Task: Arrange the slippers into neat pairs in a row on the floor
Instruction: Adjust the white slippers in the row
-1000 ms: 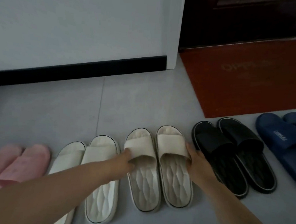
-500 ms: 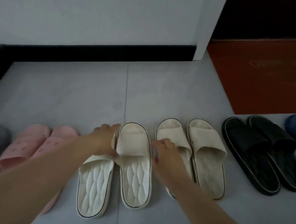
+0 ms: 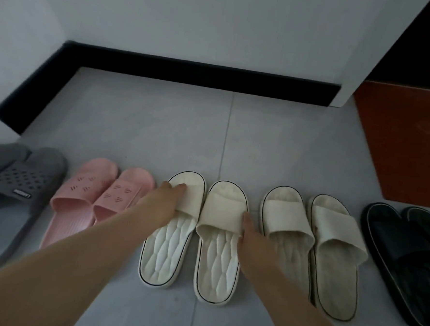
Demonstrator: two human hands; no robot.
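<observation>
My left hand (image 3: 165, 203) lies flat on the strap of the left white slipper (image 3: 172, 229), fingers (image 3: 179, 186) together and laid over the strap's outer edge, pressing, not pinching. My right hand (image 3: 251, 237) sits against the outer side of the right white slipper (image 3: 219, 241), fingers extended along its strap; I can't tell if the thumb hooks underneath. Landmark: this white pair. Both long axes run toe-away from me, toes toward the black baseboard (image 3: 201, 74); the left one splays heel-outward slightly, so I judge the next nudge squares it parallel. Just right of the pair: beige pair (image 3: 312, 244), then black pair (image 3: 409, 260). Just left: pink pair (image 3: 98, 201), then grey pair (image 3: 16, 188). Grey tile floor (image 3: 160, 129) beyond the toes, orange mat (image 3: 406, 139) far right.
</observation>
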